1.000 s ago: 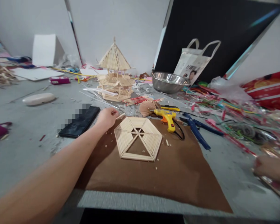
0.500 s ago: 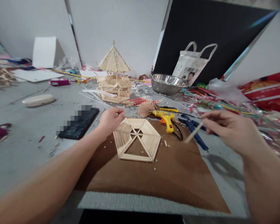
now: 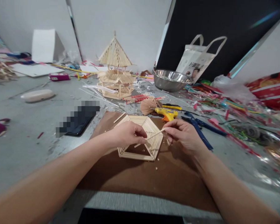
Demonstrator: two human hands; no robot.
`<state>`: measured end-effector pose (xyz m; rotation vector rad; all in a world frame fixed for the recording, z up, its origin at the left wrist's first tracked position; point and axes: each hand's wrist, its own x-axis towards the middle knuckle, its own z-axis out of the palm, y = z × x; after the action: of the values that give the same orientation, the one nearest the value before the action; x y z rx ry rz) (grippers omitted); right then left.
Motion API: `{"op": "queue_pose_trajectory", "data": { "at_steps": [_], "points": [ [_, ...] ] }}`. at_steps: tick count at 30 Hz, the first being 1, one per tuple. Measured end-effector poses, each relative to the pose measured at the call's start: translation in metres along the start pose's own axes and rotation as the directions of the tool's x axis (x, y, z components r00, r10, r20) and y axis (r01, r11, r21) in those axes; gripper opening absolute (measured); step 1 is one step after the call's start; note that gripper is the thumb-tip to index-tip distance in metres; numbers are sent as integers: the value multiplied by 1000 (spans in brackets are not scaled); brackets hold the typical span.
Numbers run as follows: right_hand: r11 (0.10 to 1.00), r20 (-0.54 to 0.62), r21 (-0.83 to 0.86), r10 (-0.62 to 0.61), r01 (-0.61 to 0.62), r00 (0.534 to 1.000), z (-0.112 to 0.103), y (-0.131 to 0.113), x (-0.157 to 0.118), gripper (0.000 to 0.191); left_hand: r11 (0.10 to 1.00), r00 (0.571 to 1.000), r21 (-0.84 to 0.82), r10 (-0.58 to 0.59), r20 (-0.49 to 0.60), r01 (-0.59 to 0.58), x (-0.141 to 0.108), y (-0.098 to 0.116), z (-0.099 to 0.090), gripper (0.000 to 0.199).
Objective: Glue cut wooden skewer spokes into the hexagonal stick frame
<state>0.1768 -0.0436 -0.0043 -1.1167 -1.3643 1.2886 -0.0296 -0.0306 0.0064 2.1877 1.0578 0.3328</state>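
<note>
A thin wooden stick [image 3: 155, 134] slants over a flat hexagonal stick frame [image 3: 136, 156]. My right hand [image 3: 183, 135] pinches its upper right end. The thumb and fingers of my left hand [image 3: 127, 134] close on it near the other end, hiding part of it. Beneath my hands, the frame lies on a brown sheet [image 3: 154, 180]; its near section is unfilled, and my left hand covers part of its left side. A short loose stick [image 3: 119, 117] rests at its upper left. Just beyond my right hand is a yellow glue gun [image 3: 166, 113], partly covered.
A tiered stick pavilion [image 3: 115, 71] stands behind, near a steel bowl [image 3: 171, 81] and red-tipped sticks [image 3: 140, 98]. Blue-handled pliers [image 3: 200, 130] lie right of my right hand, with plastic scraps [image 3: 249, 124] beyond. To the left are a phone [image 3: 81, 119] and a white case [image 3: 38, 95].
My right hand has moved left with the stick, over the hexagonal frame. My left hand has come right and nearer to meet it, uncovering the short loose stick.
</note>
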Motion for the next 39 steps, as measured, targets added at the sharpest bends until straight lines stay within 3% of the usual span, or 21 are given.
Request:
{"op": "queue_pose_trajectory", "data": {
  "at_steps": [5,9,14,22,39],
  "points": [
    [999,47,-37,25,-23,999,-2,-2,-1,10,996,996,68,49,71,-54,0,0,2,26],
    [999,-15,54,-3,3,1000,-7,1,3,8,990,988,132,36,153,-56,-1,2,2,32],
    [988,-61,152,-11,21,998,-15,2,10,4,992,953,114,25,300,-62,-3,4,4,23],
    [981,-38,192,27,-19,999,-12,2,10,6,971,957,233,-23,291,-47,-6,6,8,20],
    [984,-11,177,34,-31,999,-15,7,10,6,977,974,212,-30,225,-19,-4,5,16,22]
  ]
}}
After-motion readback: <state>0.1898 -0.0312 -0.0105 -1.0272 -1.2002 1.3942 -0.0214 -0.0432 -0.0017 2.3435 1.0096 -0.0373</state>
